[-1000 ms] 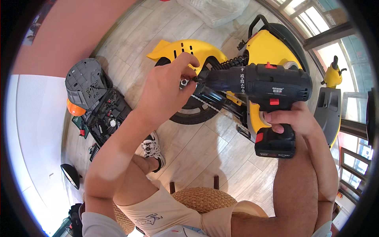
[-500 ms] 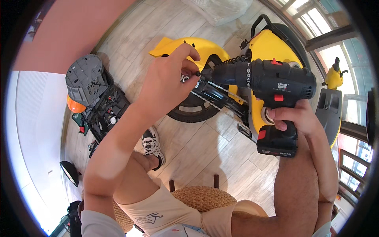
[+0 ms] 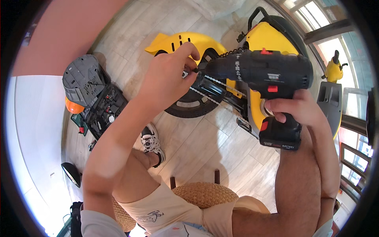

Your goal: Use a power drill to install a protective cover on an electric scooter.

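Observation:
My right hand (image 3: pixel 298 110) grips the handle of a black cordless drill (image 3: pixel 272 73) with red switches, its chuck pointing left. Thumb and fingers of my left hand (image 3: pixel 171 73) are closed in a pinch just off the chuck. A small shiny metal piece (image 3: pixel 184 74) and a dark tip show at these fingers; what exactly they hold is largely hidden. Beneath the hands lies a small yellow and black vehicle (image 3: pixel 266 37). Its wheel (image 3: pixel 189 111), a black bar (image 3: pixel 211 89) and a chain (image 3: pixel 203 96) show under the drill.
At left, an opened black tool case (image 3: pixel 102 114) lies on the floor beside a grey moulded panel (image 3: pixel 85 79) and an orange round object (image 3: pixel 74 106). A woven stool (image 3: pixel 205 194) is under me. Clear plastic wrapping (image 3: pixel 219 8) lies at the back; windows line the right.
The drill has shifted slightly left and up and tilted, with its battery end swinging a little right. My left hand stays pinched by the chuck. The whole view has shifted slightly.

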Action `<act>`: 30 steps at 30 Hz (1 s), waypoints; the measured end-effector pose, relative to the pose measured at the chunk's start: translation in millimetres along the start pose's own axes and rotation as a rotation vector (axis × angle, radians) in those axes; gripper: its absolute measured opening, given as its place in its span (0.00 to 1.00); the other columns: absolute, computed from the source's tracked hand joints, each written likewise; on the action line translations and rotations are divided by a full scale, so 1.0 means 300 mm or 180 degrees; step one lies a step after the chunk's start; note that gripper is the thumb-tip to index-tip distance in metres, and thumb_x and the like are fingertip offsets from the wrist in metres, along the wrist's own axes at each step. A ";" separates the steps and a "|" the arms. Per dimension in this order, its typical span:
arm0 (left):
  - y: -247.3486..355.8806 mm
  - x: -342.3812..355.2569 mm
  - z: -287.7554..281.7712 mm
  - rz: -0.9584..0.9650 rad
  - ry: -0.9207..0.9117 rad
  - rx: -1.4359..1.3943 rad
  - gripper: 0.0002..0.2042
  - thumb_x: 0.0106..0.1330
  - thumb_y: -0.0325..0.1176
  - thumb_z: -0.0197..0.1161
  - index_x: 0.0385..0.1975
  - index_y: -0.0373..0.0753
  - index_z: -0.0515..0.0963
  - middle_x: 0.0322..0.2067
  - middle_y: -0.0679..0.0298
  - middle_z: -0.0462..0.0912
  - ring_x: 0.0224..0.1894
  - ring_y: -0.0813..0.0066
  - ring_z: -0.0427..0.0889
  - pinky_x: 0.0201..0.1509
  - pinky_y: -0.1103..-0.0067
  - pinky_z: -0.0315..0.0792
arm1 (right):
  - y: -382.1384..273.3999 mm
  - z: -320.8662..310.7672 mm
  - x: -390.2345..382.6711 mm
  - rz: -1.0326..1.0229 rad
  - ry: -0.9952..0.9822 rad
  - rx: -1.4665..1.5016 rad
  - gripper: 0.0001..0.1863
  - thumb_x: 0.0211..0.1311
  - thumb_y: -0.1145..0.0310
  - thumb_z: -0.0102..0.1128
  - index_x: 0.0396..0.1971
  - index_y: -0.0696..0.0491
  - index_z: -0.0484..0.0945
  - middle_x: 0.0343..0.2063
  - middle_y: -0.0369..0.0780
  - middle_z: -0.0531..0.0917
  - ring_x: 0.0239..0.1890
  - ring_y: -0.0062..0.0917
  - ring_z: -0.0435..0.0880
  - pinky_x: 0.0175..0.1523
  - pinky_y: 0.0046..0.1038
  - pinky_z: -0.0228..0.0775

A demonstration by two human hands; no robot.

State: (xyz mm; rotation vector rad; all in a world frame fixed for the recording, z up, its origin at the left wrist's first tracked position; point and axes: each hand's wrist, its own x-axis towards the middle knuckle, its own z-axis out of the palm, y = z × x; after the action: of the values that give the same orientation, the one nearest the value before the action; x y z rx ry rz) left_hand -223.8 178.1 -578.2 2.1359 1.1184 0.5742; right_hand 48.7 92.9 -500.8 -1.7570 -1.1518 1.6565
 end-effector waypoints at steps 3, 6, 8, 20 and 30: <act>-0.035 0.037 0.041 0.0061 -0.0231 0.0061 0.15 0.53 0.22 0.68 0.38 0.39 0.72 0.30 0.61 0.87 0.36 0.68 0.87 0.41 0.77 0.76 | -0.026 -0.009 0.023 0.0401 -0.0003 -0.0856 0.13 0.52 0.75 0.65 0.39 0.59 0.77 0.18 0.34 0.78 0.16 0.16 0.74 0.22 0.21 0.64; -0.071 0.066 0.062 0.0028 -0.0450 -0.0095 0.15 0.53 0.22 0.68 0.38 0.39 0.71 0.31 0.61 0.87 0.37 0.67 0.86 0.42 0.76 0.76 | -0.021 0.005 0.041 0.0306 0.0079 -0.0863 0.14 0.51 0.73 0.65 0.38 0.58 0.77 0.17 0.33 0.77 0.17 0.15 0.75 0.23 0.21 0.65; -0.087 0.073 0.063 0.0068 -0.0515 -0.0222 0.15 0.53 0.22 0.67 0.38 0.39 0.71 0.31 0.61 0.87 0.37 0.67 0.86 0.42 0.76 0.76 | -0.020 0.005 0.047 0.0274 0.0078 -0.0899 0.13 0.51 0.73 0.65 0.38 0.58 0.78 0.17 0.33 0.77 0.17 0.15 0.75 0.23 0.21 0.65; -0.140 0.091 0.115 0.0153 -0.0659 -0.0226 0.14 0.50 0.18 0.65 0.35 0.37 0.73 0.27 0.62 0.84 0.33 0.66 0.85 0.38 0.75 0.77 | -0.017 0.060 0.082 0.0296 0.0089 -0.1021 0.22 0.49 0.71 0.65 0.47 0.56 0.76 0.23 0.33 0.79 0.22 0.15 0.76 0.27 0.20 0.69; -0.276 0.180 0.155 0.0501 -0.0575 -0.0248 0.15 0.48 0.18 0.68 0.34 0.37 0.73 0.27 0.59 0.84 0.34 0.64 0.84 0.38 0.73 0.76 | -0.060 0.110 0.199 0.0164 0.0274 -0.1478 0.16 0.50 0.75 0.65 0.40 0.59 0.74 0.22 0.34 0.78 0.16 0.16 0.73 0.23 0.21 0.65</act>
State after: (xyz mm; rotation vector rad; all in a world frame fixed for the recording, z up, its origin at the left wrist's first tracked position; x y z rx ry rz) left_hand -210.9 242.3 -665.4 2.1720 0.8227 0.4760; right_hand 7.6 144.4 -526.2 -2.1252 -1.5536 1.3992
